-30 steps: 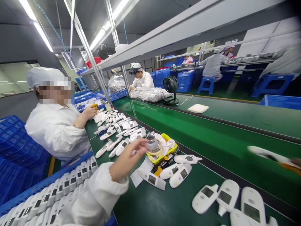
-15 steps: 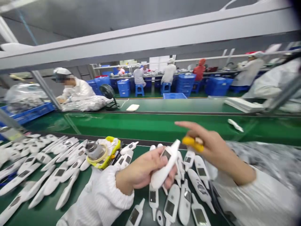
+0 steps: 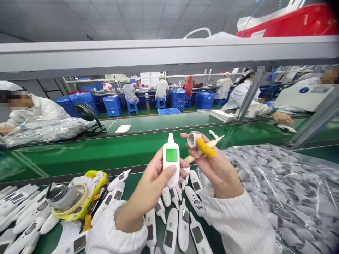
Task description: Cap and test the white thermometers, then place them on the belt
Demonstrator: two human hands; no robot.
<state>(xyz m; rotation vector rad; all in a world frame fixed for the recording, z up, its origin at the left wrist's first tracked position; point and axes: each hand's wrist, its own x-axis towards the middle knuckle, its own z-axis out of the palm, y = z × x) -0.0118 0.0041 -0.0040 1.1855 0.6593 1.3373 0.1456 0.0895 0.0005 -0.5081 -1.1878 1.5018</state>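
Note:
My left hand (image 3: pixel 156 176) holds a white ear thermometer (image 3: pixel 172 178) upright, probe tip up and its screen lit green. The thumb rests on the front just below the screen. To its right, my right hand (image 3: pixel 215 169) grips a small white hollow cap (image 3: pixel 192 140) in its fingertips, open end facing me. A yellow finger cot (image 3: pixel 206 148) covers one finger. A slim beige stick-like tool (image 3: pixel 191 158) with a pointed end also lies across this hand; its kind is unclear. Several more white thermometers (image 3: pixel 170 231) with dark screens lie on the green bench beneath my hands.
A clear plastic bag (image 3: pixel 299 197) full of white caps lies at the right. At the left, a yellow tray (image 3: pixel 91 201) holds a metal-topped jar, near more thermometers (image 3: pixel 29 225). A green conveyor belt (image 3: pixel 127 146) crosses ahead; a co-worker's hand (image 3: pixel 282 117) reaches beyond it.
The view has swung right. My left hand has turned the thermometer upright, screen towards me, now lit green. My right hand has turned palm up, showing the cap and the beige tool.

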